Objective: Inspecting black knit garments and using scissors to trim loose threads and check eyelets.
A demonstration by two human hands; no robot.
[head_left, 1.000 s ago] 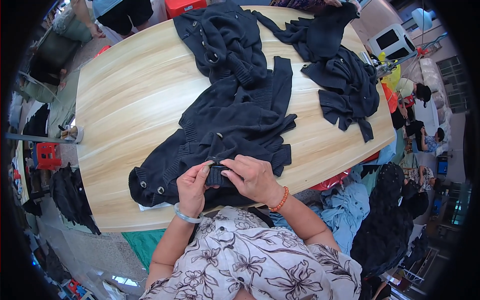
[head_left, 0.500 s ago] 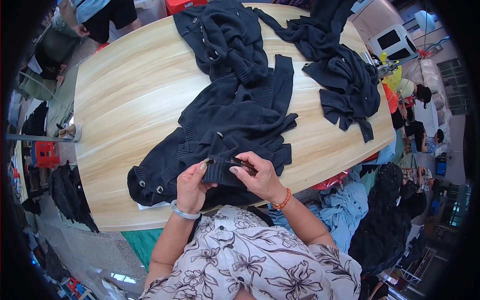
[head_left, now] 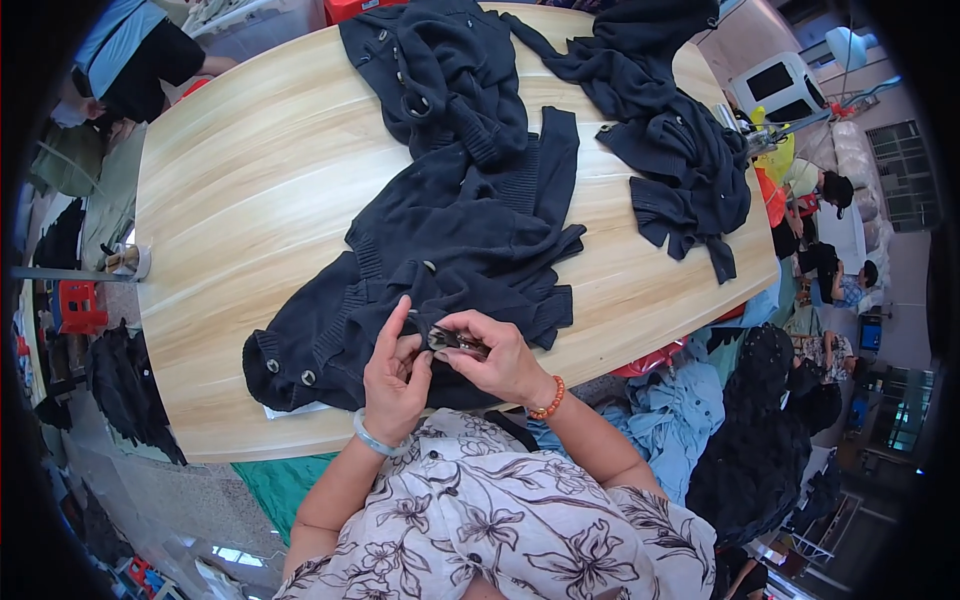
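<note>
Cardigan [head_left: 440, 235], black, knitted: lying under and ahead of the fingers, resting on the table [head_left: 230, 210], probably so that the wood is bearing its weight and both hands are staying free for close handling.

Stool [head_left: 80, 305], red: standing far left of the fingers, past the table edge.

Black garment [head_left: 130, 390]: showing left of the fingers, also past that edge.

Button [head_left: 308, 378], one of a pair: facing up on the knit, left of the left fingers.

Left hand [head_left: 395, 375]: index finger rising, seemingly keeping clear; thumb reaching toward the tool; whether these fingers are pinching any knit, cannot tell.

Second cardigan [head_left: 435, 85], black: lying heaped well ahead of the fingers.

Tool [head_left: 455, 343], small, dark, resembling snips: sitting between right thumb and fingers, its end pointing toward the left thumb.

Right hand [head_left: 490, 355]: grasping the tool, fingers bending closely around it, presumably for fine control.

Blue cloth [head_left: 665, 420]: lying right of the right fingers, lower than the table.

Third cardigan [head_left: 690, 165], black: lying ahead and right of the right fingers.

Black pile [head_left: 755, 450]: heaping farther right of them.

Differences from half a second ago: left index finger now pointing up, no longer pinching a ribbed band; that band, then spanning between both hands, now not showing; co-worker [head_left: 150, 65], far ahead and left of the fingers, now leaning farther left.
</note>
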